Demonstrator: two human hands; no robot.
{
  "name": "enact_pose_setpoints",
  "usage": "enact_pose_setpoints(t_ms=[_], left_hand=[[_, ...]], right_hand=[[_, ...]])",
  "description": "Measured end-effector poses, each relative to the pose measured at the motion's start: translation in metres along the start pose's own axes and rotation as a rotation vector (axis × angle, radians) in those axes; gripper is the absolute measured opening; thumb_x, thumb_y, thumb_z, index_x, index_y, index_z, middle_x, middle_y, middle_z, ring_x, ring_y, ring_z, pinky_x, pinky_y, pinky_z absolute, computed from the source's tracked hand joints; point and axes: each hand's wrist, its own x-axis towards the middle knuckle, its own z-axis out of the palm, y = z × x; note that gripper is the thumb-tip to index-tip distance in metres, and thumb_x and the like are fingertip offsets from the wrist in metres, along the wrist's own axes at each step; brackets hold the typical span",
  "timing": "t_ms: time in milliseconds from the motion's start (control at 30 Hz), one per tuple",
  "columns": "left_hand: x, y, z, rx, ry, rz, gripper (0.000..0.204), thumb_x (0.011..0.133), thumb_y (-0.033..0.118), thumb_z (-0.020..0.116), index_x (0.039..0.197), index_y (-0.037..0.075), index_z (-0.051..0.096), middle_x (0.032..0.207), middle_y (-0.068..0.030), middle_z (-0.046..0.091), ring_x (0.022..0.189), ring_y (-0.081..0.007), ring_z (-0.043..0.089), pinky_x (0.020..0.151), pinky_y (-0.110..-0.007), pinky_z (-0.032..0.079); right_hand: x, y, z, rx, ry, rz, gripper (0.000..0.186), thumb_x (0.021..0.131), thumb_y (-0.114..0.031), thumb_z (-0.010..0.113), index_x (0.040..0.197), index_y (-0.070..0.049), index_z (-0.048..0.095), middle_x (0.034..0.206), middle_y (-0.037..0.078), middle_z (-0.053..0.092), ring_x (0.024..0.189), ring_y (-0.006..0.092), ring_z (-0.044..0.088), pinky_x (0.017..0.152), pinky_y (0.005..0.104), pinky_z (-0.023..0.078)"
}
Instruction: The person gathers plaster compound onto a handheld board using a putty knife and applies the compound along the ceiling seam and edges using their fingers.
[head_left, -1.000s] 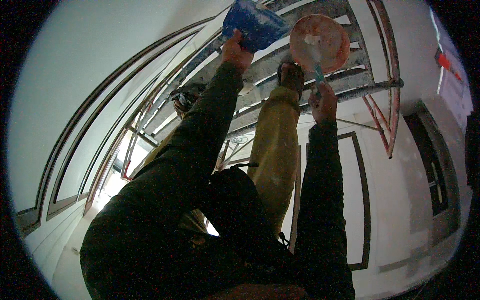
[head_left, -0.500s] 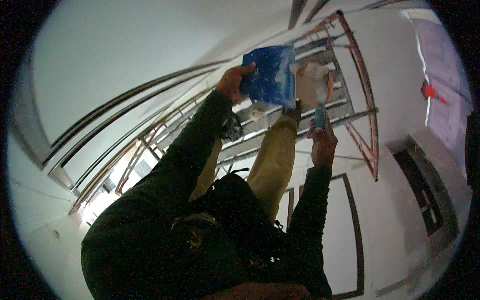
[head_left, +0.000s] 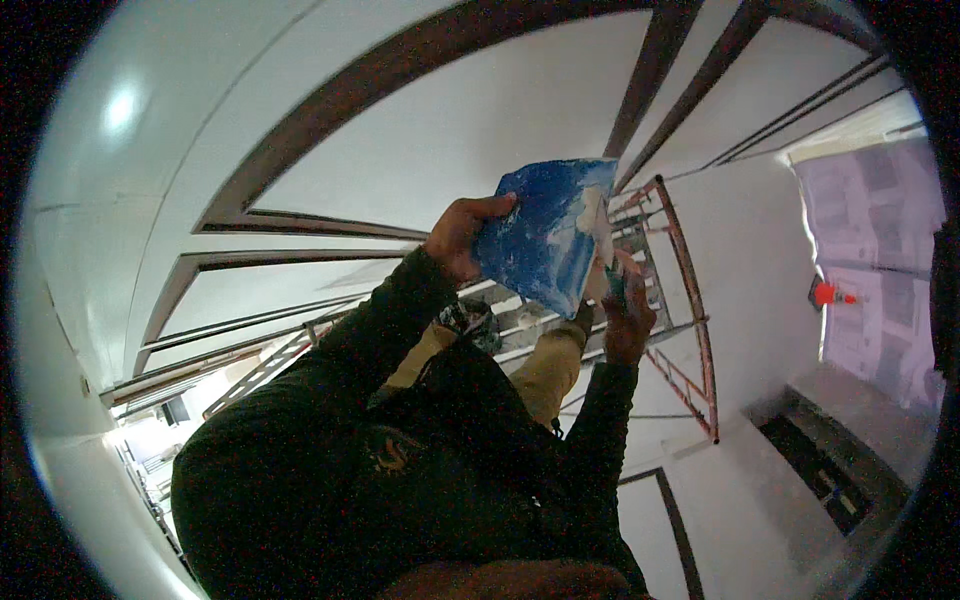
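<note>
My left hand (head_left: 460,235) grips a smeared blue flat-sided object (head_left: 530,235), probably plastic, by its left side. White paste (head_left: 592,208) lies along its right edge. My right hand (head_left: 630,315) is closed on the teal handle of a putty knife (head_left: 615,285), held upright against that edge, its blade partly hidden. Behind them a pale orange round container (head_left: 594,288) is mostly hidden. My leg (head_left: 540,375) in khaki trousers reaches down behind the hands to the scaffold planks (head_left: 505,300).
Rusty scaffold rails (head_left: 680,265) frame the platform. A dark crumpled bag (head_left: 470,320) lies on it, left of my leg. Dark-trimmed white panels (head_left: 480,100) curve across the upper view. At the right are a purple sheet (head_left: 860,210), an orange-red object (head_left: 830,294) and a dark recess (head_left: 810,470).
The view has swung, showing more panels. The blue object has moved right and down in the picture to meet the putty knife, whose blade earlier lay over the round container.
</note>
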Motion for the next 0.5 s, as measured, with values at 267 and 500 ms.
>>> enact_pose_setpoints(t_ms=[267, 500], left_hand=[[-0.052, 0.027, 0.017, -0.025, -0.066, 0.097, 0.034, 0.087, 0.019, 0.047, 0.111, -0.004, 0.047, 0.100, -0.0180, 0.059, 0.087, -0.0281, 0.061, 0.084, -0.045, 0.047], [-0.117, 0.047, 0.059, 0.002, -0.124, 0.286, 0.030, 0.089, 0.021, 0.046, 0.105, -0.004, 0.047, 0.094, -0.0158, 0.059, 0.080, -0.0250, 0.062, 0.077, -0.041, 0.052]], right_hand=[[0.007, -0.042, -0.010, -0.060, -0.006, -0.238, 0.034, 0.073, -0.015, 0.064, 0.104, -0.003, 0.057, 0.095, 0.011, 0.060, 0.090, 0.0265, 0.057, 0.076, 0.0354, 0.047], [0.013, -0.002, -0.002, -0.061, -0.087, -0.076, 0.047, 0.075, -0.019, 0.061, 0.118, -0.005, 0.047, 0.105, 0.006, 0.053, 0.089, 0.0193, 0.051, 0.075, 0.0329, 0.042]])
